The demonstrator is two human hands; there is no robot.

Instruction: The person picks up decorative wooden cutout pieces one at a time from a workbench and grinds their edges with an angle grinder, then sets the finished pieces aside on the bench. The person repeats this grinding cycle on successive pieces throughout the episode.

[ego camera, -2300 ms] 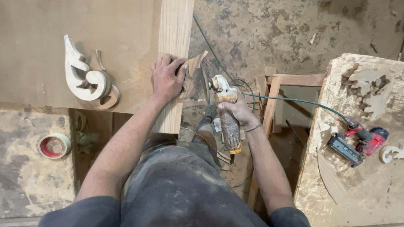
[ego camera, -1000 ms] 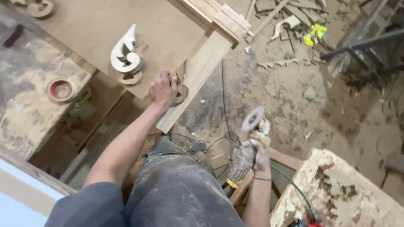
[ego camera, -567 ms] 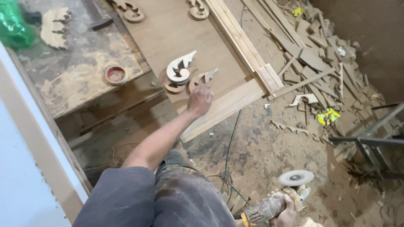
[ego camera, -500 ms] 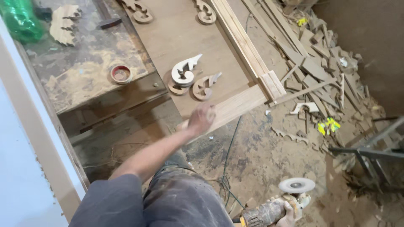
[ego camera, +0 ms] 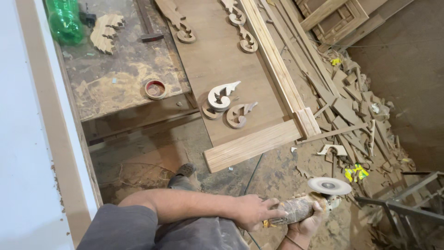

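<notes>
While both hands are closed on the angle grinder [ego camera: 305, 203], this tool lies low in the view, well below the wooden panel [ego camera: 222, 69] and near the person's lap. Its long axis runs almost level, from left to right, and the round disc [ego camera: 329, 185] sits at the right end, with its flat face turned up toward the camera. The left hand [ego camera: 254, 212] comes across the body with the forearm stretched level, and its fingers wrap the rear part of the grinder body. The right hand [ego camera: 309, 221] holds the body from underneath, just below the disc; only part of this hand shows at the lower edge.

To the left of the panel, a green plastic bottle [ego camera: 64, 21] stands at the far end of the bench [ego camera: 115, 88], and a small round red tin [ego camera: 156, 89] rests close to the panel's left edge. On the panel itself, near its lower end, lie two carved scroll pieces [ego camera: 229, 104], one pale and one darker, touching each other. To the right of the panel, a pile of wood offcuts [ego camera: 356, 106] covers the floor, and yellow scraps [ego camera: 356, 172] lie among it, just above the disc.
</notes>
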